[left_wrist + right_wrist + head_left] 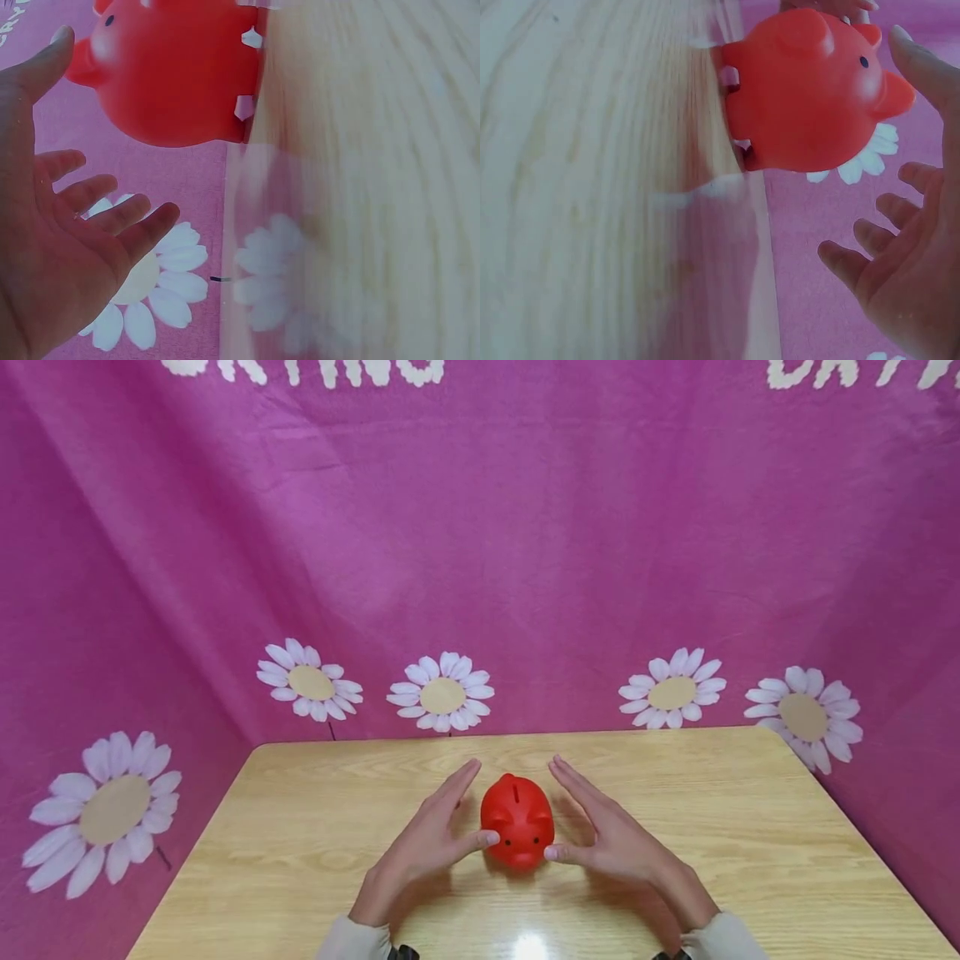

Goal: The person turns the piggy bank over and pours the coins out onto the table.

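A red piggy bank [516, 817] stands upright on the wooden table, its dark coin slot on top and its snout toward the person. My left hand [433, 828] is spread along its left side, fingers extended and thumb near the face. On the other side my right hand [617, 832] mirrors this, thumb close to the snout. In the left wrist view the piggy bank [176, 71] appears apart from the left hand's [71, 225] fingers. The right wrist view likewise has a gap between the piggy bank [806, 94] and the right hand [907, 247]. Whether either thumb touches it, I cannot tell.
The light wooden table [300, 843] has rounded far corners. A pink-purple cloth [480, 552] with white daisies and white lettering hangs behind it and along both sides. Light glares off the table's near edge.
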Available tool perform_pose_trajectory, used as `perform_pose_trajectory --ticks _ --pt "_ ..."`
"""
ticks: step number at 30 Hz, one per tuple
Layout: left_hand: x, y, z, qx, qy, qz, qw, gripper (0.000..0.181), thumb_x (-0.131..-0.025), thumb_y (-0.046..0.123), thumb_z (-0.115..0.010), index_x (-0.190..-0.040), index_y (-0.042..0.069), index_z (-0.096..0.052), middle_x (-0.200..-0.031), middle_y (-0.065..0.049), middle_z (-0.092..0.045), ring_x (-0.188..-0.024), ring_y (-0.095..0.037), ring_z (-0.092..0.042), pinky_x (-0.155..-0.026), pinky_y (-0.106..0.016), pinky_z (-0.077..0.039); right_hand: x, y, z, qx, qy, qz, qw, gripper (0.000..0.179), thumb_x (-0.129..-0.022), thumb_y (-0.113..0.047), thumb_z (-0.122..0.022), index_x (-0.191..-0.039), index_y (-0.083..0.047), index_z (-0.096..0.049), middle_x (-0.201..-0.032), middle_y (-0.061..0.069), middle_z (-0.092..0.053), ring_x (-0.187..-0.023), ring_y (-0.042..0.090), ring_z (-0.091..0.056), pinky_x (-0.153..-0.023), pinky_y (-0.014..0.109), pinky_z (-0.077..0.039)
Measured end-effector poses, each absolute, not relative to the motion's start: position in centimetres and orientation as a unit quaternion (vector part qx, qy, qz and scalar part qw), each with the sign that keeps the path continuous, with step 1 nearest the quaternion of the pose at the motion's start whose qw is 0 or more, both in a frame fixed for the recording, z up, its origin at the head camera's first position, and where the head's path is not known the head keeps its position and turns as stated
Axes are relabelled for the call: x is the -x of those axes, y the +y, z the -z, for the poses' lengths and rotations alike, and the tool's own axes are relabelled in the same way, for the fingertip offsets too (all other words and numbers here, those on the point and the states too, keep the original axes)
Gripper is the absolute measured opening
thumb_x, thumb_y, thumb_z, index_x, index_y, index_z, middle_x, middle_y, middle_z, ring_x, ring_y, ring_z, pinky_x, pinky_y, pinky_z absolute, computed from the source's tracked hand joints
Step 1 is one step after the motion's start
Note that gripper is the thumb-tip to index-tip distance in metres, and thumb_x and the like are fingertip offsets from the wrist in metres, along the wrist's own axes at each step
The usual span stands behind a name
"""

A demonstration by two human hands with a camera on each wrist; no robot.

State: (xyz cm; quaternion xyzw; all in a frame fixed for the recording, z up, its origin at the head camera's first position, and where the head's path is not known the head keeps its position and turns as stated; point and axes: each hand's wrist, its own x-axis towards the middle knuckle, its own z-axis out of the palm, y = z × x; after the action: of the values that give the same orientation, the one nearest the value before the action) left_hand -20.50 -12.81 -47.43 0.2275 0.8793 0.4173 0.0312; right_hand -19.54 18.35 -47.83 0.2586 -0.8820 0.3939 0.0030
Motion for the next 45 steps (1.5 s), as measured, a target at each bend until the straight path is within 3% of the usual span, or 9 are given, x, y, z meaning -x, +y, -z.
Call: perform_pose_trajectory --ticks 5,13,21,26,30,39,45 --pt "20.7 -12.5 46.9 -0.23 0.879 -0.416 0.031 0.102 -0.09 0.057 -0.081 -0.171 0.037 -0.023 -0.179 0.004 -0.027 -0.155 -0.033 -0.045 -0.12 -0.062 -0.048 19.6 18.2 47.6 -0.27 -0.881 -0.39 -0.004 0.112 -0.084 -0.055 -0.088 -0.172 -0.034 -0.023 -0.181 0.006 -0.022 -0.164 0.041 -0.028 -0.12 0.076 -0.038" --pt "20.7 -12.2 46.9 -0.239 0.871 -0.427 0.045 0.1 -0.09 0.048 -0.084 -0.171 0.031 -0.027 -0.178 0.002 -0.029 -0.156 -0.033 -0.044 -0.117 -0.058 -0.053 19.7 17.9 47.5 -0.264 -0.881 -0.393 -0.022 0.113 -0.083 -0.053 -0.09 -0.172 -0.035 -0.023 -0.18 0.004 -0.023 -0.164 0.041 -0.028 -0.121 0.076 -0.037" --pt "20.8 -12.2 47.5 -0.267 0.859 -0.434 0.052 0.089 -0.092 0.031 -0.085 -0.167 0.018 -0.039 -0.173 -0.005 -0.041 -0.158 -0.031 -0.042 -0.117 -0.055 -0.053 19.8 17.6 48.2 -0.288 -0.86 -0.42 -0.025 0.104 -0.086 -0.034 -0.091 -0.17 -0.022 -0.032 -0.176 0.011 -0.033 -0.16 0.039 -0.037 -0.118 0.056 -0.049" --pt "20.6 -12.0 47.9 -0.267 0.845 -0.457 0.075 0.085 -0.092 0.02 -0.084 -0.165 0.02 -0.042 -0.167 -0.002 -0.048 -0.149 -0.028 -0.052 -0.112 -0.048 -0.058 19.7 17.3 48.6 -0.297 -0.836 -0.459 -0.052 0.096 -0.09 -0.016 -0.087 -0.169 -0.019 -0.034 -0.173 0.014 -0.037 -0.157 0.043 -0.041 -0.116 0.053 -0.049" --pt "20.6 -12.0 48.1 -0.267 0.836 -0.472 0.079 0.083 -0.092 0.016 -0.085 -0.164 0.023 -0.043 -0.163 0.001 -0.052 -0.144 -0.026 -0.056 -0.111 -0.045 -0.059 19.8 17.0 48.9 -0.296 -0.821 -0.485 -0.06 0.092 -0.09 -0.01 -0.085 -0.168 -0.018 -0.036 -0.171 0.014 -0.041 -0.153 0.043 -0.047 -0.115 0.049 -0.052" --pt "20.5 -12.0 48.0 -0.259 0.815 -0.515 0.065 0.076 -0.093 0.016 -0.085 -0.16 0.022 -0.05 -0.155 -0.003 -0.06 -0.139 -0.031 -0.059 -0.107 -0.049 -0.061 19.8 16.9 48.9 -0.28 -0.812 -0.509 -0.052 0.086 -0.09 -0.018 -0.087 -0.164 -0.021 -0.044 -0.166 0.015 -0.049 -0.144 0.044 -0.057 -0.112 0.05 -0.054" --pt "20.2 -11.7 46.8 -0.225 0.768 -0.597 0.049 0.067 -0.094 0.014 -0.083 -0.156 0.021 -0.056 -0.151 -0.006 -0.062 -0.136 -0.033 -0.06 -0.101 -0.038 -0.064 19.7 16.8 48.4 -0.265 -0.787 -0.556 -0.034 0.079 -0.092 -0.019 -0.086 -0.162 -0.023 -0.049 -0.16 0.013 -0.056 -0.142 0.041 -0.059 -0.111 0.046 -0.057"
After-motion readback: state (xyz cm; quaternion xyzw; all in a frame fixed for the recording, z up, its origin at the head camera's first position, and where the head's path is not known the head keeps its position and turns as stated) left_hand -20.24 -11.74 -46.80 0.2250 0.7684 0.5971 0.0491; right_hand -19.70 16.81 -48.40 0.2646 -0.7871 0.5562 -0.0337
